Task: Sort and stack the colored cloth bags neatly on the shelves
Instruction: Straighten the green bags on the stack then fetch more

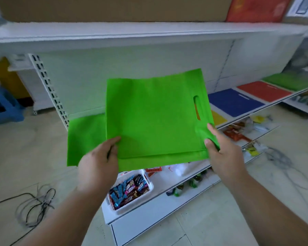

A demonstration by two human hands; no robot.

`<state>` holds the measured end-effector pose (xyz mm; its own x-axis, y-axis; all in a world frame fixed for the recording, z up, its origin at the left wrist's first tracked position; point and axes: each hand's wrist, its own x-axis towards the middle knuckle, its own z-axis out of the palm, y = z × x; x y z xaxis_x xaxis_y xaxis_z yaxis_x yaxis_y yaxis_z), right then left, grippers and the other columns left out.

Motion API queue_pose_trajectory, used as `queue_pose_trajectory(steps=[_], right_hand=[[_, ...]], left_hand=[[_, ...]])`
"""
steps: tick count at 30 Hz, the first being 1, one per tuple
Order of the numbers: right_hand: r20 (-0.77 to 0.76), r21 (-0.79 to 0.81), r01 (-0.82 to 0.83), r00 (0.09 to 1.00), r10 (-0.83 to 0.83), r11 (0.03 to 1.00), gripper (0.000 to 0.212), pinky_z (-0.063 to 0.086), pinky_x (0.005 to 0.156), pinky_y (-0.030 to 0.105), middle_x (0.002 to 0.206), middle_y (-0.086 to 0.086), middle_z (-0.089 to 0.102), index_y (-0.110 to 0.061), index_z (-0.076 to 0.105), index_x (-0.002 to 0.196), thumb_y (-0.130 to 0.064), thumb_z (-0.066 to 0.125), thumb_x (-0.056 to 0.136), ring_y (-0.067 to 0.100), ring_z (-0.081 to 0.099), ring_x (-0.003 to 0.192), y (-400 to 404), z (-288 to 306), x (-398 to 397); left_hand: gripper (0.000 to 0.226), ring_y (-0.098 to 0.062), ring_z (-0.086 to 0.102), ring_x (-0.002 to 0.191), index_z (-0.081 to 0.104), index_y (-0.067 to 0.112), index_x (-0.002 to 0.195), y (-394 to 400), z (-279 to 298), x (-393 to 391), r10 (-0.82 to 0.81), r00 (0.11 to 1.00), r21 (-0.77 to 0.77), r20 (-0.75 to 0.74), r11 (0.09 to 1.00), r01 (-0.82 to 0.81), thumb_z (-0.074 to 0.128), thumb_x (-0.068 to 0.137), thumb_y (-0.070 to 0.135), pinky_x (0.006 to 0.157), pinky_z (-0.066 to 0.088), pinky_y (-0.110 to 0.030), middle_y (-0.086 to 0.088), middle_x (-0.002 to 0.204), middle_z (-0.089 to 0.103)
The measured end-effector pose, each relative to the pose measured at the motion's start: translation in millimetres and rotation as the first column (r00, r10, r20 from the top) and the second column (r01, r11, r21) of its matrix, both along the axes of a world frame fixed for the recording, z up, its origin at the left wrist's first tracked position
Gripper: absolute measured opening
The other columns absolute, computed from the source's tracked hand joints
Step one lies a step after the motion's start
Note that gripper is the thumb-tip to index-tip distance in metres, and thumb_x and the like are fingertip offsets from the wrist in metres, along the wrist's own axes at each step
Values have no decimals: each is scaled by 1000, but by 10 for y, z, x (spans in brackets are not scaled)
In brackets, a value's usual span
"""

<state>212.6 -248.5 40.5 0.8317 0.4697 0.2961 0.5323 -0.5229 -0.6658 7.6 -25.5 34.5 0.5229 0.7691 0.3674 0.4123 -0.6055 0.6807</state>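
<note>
At far left a blue stool (2, 110) stands on the floor, with loose cables (34, 206) nearer the camera; neither bears on the task. Next, a green cloth bag (84, 139) lies flat at the left end of the middle shelf (267, 106). The left hand (100, 160) pinches the near left edge of a second green bag (155, 118), thumb on top and fingers curled beneath. This held bag is level, partly overlapping the flat one and projecting toward the person beyond the shelf front; its handle slot (196, 107) faces right. A further green layer shows under its near edge, so more than one bag may be in hand; this cannot be confirmed. The right hand (222, 153) grips the near right corner, fingers closed round the fabric. Judged step: squaring a green bag in both hands prior to stacking. The next move appears to call for aligning its edges with a green pile and lowering it flat without creasing. Below, a white basket of sweets (130, 190) sits on the lower shelf. Further right along the middle shelf lie a yellow bag (219, 118), a blue bag (233, 102), a red bag (263, 90) and a green stack (290, 81), well apart from both hands
</note>
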Motion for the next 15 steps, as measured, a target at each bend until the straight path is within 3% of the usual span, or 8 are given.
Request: queue_pose_trajectory(steps=[2,4,7,10,15], right_hand=[[0,18,69,998,-69,997,50,35,95,21,139,-3,55,-36,40,146,-28,54,99,6,49,121,-353,-18,239],[1,57,153,988,-153,987,49,38,90,19,137,-2,57,-35,43,144,-26,56,98,3,50,115,-754,-49,508],[21,68,259,965,-261,964,48,40,81,20,134,1,60,-32,47,143,-24,58,97,15,58,114,-1360,-94,990],[47,94,319,945,-324,943,48,34,87,13,137,3,58,-29,49,141,-21,60,95,6,53,116,-1926,-52,1483],[14,117,396,917,-400,911,48,33,95,14,139,-1,55,-27,49,142,-20,59,96,0,47,119,-2662,69,2277]], left_hand=[[29,-18,46,44,69,28,119,-200,-10,386,-75,997,13,3,997,75,57,95,16,46,40,-28,-1,60,63],[30,-23,51,48,69,29,118,-458,-4,825,-151,988,14,-1,988,151,58,94,16,48,41,-29,-4,65,68],[30,-29,65,65,70,29,118,-891,6,1561,-241,970,49,3,969,241,60,93,16,56,46,-30,-6,91,75],[29,-31,69,80,70,26,118,-1355,64,2280,-297,955,113,6,949,295,61,93,14,65,49,-33,-7,104,74],[30,-33,67,73,71,24,119,-1961,133,3364,-373,928,135,-16,919,371,62,92,13,59,44,-31,-11,96,75]])
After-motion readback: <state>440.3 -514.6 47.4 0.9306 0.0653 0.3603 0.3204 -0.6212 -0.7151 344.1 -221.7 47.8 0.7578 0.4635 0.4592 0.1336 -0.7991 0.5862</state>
